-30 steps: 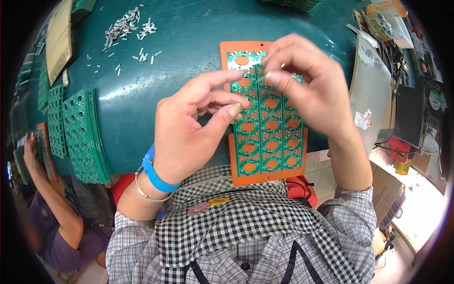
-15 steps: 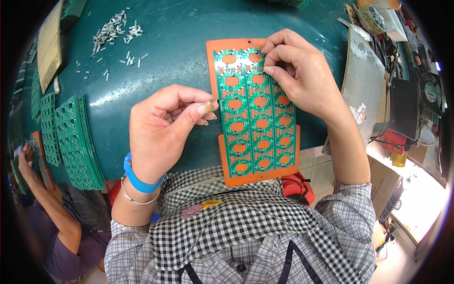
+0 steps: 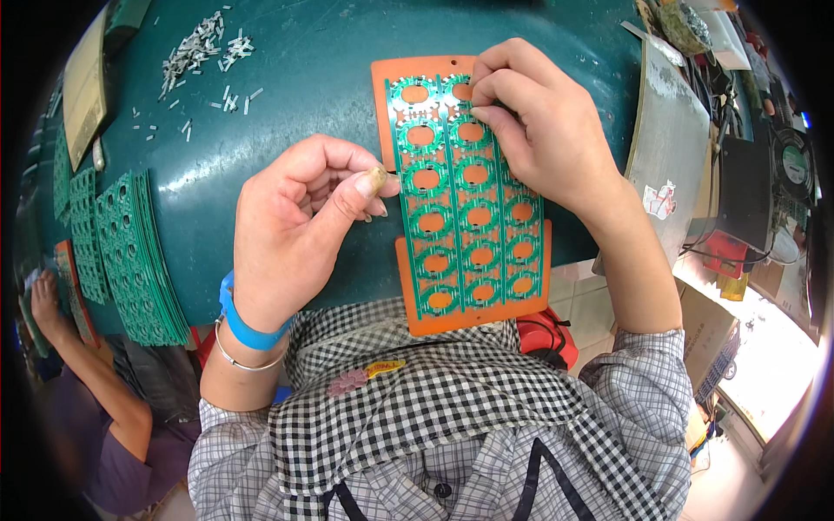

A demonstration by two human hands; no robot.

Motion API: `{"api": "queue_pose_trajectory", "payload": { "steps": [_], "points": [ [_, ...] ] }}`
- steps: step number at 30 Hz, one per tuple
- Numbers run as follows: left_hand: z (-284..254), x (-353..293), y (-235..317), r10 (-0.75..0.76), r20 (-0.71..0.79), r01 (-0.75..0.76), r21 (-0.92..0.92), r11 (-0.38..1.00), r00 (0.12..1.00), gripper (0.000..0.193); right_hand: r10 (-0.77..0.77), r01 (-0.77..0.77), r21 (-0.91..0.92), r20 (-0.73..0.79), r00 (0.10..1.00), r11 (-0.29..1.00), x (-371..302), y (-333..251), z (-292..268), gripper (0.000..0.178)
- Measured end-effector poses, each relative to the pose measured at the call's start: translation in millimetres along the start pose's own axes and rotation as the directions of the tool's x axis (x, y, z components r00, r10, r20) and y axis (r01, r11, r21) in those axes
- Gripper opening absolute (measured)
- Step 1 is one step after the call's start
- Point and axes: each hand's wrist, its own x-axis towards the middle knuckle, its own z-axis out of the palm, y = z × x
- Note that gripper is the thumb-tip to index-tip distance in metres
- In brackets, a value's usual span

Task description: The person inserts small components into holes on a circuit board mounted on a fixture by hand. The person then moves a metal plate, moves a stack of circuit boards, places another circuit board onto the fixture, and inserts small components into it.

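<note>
Vs 1 s ago, left hand [image 3: 300, 221] is off the green circuit panel [image 3: 453, 200] on its orange tray [image 3: 434, 328]; right hand [image 3: 556, 126] still at the far end. Both pinched narrow, can't tell if holding anything.

Electronics assembly workshop, as shown by your green surface [image 3: 287, 78]: upon it lie stacked circuit boards [image 3: 161, 260], a heap of small pale components [image 3: 193, 54], and, before you, a green panel [image 3: 453, 200] on an orange carrier [image 3: 408, 286]. A co-worker [image 3: 113, 443] occupies your left.
</note>
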Motion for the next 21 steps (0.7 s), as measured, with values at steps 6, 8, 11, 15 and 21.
{"api": "queue_pose_trajectory", "payload": {
  "steps": [6,8,11,15,21],
  "points": [
    [0,3,1,-0.103,0.034,0.107,-0.150,0.983,0.994,0.010,-0.059,0.057,0.024,0.085,0.995,0.998,0,4,-5,0.018],
    [0,4,-4,-0.147,0.078,0.162,-0.251,0.954,0.986,0.011,-0.044,0.040,0.080,0.055,0.998,0.996,0,-3,-10,0.019],
    [1,1,-8,-0.181,0.105,0.207,-0.350,0.914,0.978,0.014,-0.052,0.051,0.214,0.002,0.999,0.976,3,-32,-13,0.022],
    [11,-4,-8,-0.226,0.118,0.254,-0.486,0.836,0.967,0.013,-0.217,0.230,0.297,-0.075,0.973,0.927,5,-51,-6,0.025],
    [2,0,-1,-0.086,0.067,0.105,-0.370,0.923,0.994,0.014,0.088,-0.107,0.536,0.062,0.994,0.837,-3,-47,-19,0.013]
  ]
}}
